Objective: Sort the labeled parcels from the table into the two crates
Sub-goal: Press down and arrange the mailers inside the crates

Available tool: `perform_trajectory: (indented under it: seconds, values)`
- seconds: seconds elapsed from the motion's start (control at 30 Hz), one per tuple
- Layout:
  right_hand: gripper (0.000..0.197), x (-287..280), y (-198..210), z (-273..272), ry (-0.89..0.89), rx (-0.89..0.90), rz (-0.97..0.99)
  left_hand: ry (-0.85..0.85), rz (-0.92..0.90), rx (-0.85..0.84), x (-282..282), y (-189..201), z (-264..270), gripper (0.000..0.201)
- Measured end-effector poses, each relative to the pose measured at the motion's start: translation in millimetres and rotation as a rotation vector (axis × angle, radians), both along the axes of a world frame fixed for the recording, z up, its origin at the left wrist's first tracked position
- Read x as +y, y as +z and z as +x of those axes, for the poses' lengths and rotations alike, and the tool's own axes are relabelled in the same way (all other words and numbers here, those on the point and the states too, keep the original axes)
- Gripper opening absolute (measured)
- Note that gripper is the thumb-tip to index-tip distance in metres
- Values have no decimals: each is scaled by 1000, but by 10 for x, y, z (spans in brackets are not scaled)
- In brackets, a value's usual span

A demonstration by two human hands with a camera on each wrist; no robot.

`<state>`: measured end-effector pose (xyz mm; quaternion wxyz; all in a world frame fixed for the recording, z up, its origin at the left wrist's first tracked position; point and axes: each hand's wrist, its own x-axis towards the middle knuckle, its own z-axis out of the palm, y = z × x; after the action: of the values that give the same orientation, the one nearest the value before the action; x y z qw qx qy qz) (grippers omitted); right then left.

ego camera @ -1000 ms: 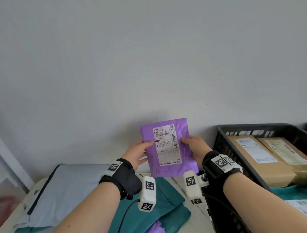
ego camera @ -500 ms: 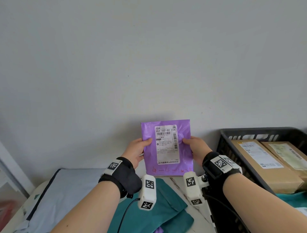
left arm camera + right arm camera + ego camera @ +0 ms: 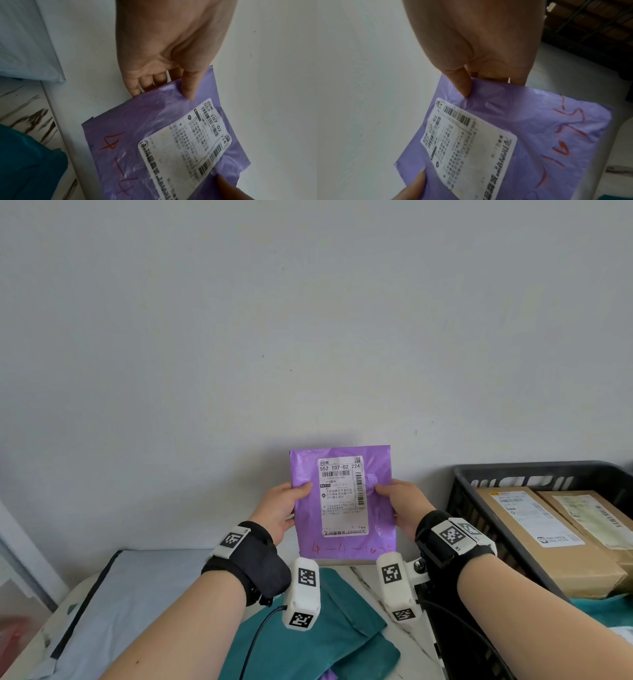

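While both hands, left hand (image 3: 281, 510) and right hand (image 3: 404, 508), pinch the purple parcel (image 3: 342, 501) upright at frame centre, read its label (image 3: 342, 498) fully before choosing the crate (image 3: 527, 470) at right.

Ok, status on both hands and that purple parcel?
Left hand and right hand pinch purple parcel upright, label facing. Black crate at right holds boxes. Nothing in the way.
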<state>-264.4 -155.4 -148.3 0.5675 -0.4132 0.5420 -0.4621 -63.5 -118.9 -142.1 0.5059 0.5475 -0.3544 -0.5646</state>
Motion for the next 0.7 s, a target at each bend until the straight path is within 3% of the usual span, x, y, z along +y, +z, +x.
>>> perform_trajectory:
  seconds: [0.7]
  values:
    - [24,54,97,-33,-13,-36,-7,-30,-11,14,9,43,-33,10]
